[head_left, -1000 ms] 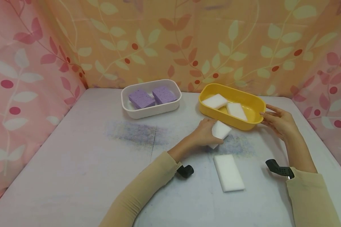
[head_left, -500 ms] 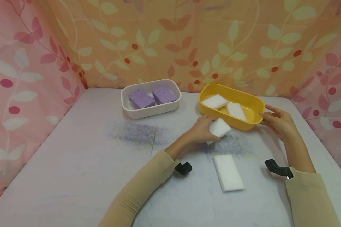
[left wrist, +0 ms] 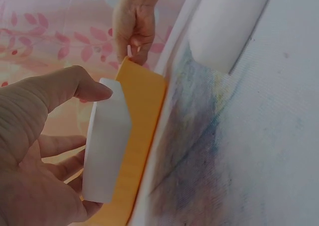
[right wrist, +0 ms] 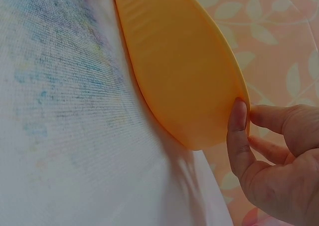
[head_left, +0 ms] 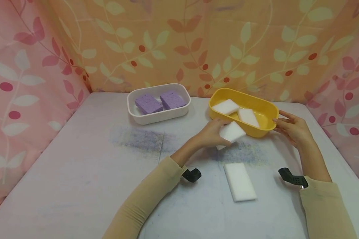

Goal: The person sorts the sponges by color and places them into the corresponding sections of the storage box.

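My left hand (head_left: 213,134) grips a white sponge (head_left: 232,131) between thumb and fingers, tilted above the table just in front of the yellow container (head_left: 258,132). In the left wrist view the thumb presses one end of this sponge (left wrist: 107,141) and the fingers its other end. At the container's right end my right hand (head_left: 294,128) pinches the rim, fingertips on both sides of the wall, as the right wrist view of the yellow container (right wrist: 184,76) shows. Inside it lie two white sponges, one at the left (head_left: 226,107) and one nearer the middle (head_left: 249,117).
Another white sponge (head_left: 240,182) lies flat on the table nearer to me. To the left at the back stands a white container (head_left: 159,117) with two purple sponges (head_left: 149,104) in it. Floral curtains (head_left: 179,43) close off the back and sides.
The left hand has risen slightly and moved toward the yellow container with the white sponge, which now overlaps the container's front wall in the head view. The right hand has stayed at the rim.
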The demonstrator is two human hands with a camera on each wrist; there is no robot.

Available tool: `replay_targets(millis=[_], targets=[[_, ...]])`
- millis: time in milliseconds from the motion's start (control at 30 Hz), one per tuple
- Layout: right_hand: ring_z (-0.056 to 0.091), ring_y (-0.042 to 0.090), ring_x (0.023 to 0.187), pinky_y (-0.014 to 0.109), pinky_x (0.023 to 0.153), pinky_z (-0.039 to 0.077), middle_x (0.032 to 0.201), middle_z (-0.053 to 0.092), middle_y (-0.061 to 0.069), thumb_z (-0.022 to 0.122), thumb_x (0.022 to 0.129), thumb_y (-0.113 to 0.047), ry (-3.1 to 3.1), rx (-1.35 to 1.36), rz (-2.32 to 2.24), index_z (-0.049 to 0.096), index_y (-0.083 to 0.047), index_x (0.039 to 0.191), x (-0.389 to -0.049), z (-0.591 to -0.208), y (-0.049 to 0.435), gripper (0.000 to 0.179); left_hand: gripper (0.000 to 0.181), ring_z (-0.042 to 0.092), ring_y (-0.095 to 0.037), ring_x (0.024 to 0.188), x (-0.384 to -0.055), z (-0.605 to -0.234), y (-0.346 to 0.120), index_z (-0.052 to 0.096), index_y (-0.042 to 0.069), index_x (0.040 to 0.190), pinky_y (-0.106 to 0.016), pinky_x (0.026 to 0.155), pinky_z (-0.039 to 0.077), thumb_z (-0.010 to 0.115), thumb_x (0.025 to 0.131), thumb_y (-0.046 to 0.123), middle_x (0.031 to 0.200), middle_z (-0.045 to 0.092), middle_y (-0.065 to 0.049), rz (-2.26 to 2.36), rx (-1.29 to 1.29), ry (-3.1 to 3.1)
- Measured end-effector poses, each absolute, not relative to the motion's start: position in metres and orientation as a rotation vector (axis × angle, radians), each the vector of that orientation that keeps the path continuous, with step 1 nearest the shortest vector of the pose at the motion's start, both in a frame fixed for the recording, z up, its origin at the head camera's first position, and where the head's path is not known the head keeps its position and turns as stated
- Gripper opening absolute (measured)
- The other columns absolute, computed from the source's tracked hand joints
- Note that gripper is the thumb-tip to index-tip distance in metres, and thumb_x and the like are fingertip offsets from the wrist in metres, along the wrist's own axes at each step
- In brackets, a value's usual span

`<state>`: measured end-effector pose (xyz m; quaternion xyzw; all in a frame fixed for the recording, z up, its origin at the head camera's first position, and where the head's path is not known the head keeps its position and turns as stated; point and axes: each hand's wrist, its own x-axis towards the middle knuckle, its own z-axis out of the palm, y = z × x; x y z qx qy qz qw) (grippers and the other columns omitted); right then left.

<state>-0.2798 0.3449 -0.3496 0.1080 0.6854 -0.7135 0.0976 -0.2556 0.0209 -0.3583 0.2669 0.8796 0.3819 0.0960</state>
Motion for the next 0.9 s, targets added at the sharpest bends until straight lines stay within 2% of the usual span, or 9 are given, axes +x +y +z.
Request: replay_targets(millis=[233,633,900], targets=[[0.072,0.004,0.076,0.018,0.069,0.062,0.084,0.069,-0.016,0.074,0.100,-0.012,2.043,0.320,-2.102,0.009,-0.008,0.169,-0.281,-0.349,0.345,0.095,0.077,0.051,-0.022,0.129,-0.254,-0.352,0.019,0.055,0.005,0.152,-0.025,0.106,0.043,0.088,0.083,0.017,0.146,0.058,-0.012,1.158,0.788,2.612],[0.073,0.005,0.076,0.019,0.068,0.062,0.084,0.072,-0.014,0.073,0.100,-0.010,2.010,0.279,-2.139,0.007,-0.005,0.169,-0.280,-0.355,0.348,0.095,0.071,0.051,-0.021,0.123,-0.250,-0.355,0.023,0.059,0.006,0.149,-0.021,0.097,0.043,0.087,0.085,0.019,0.141,0.060,-0.011,1.201,0.795,2.628],[0.072,0.005,0.077,0.018,0.069,0.062,0.086,0.070,-0.015,0.074,0.099,-0.013,2.027,0.307,-2.123,0.010,-0.008,0.169,-0.279,-0.353,0.351,0.095,0.072,0.052,-0.018,0.129,-0.251,-0.350,0.032,0.057,0.004,0.150,-0.018,0.102,0.043,0.087,0.088,0.026,0.147,0.059,-0.010,1.156,0.815,2.659]])
